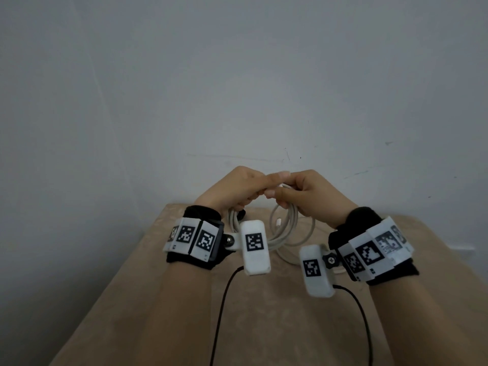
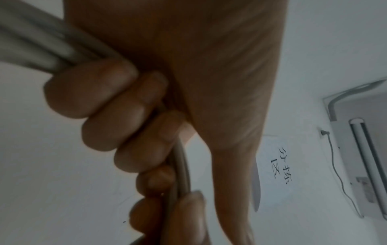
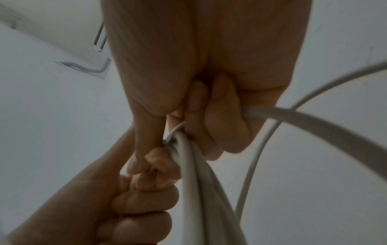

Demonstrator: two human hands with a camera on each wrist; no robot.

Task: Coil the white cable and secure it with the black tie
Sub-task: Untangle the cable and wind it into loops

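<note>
Both hands up over the far end of the tan table (image 1: 184, 299), left hand (image 1: 232, 190) and right hand (image 1: 314, 194) with fingers curled tight round the white cable (image 1: 287, 228) loops, black tie possibly the dark bit near left wrist (image 1: 240, 214), keep strands bunched and even before wrapping

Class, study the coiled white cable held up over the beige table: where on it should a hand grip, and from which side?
Grip the coiled white cable at the top of its loops, coming from above, where the left hand and right hand bunch the strands together; below, the loops hang loose and spread.
</note>
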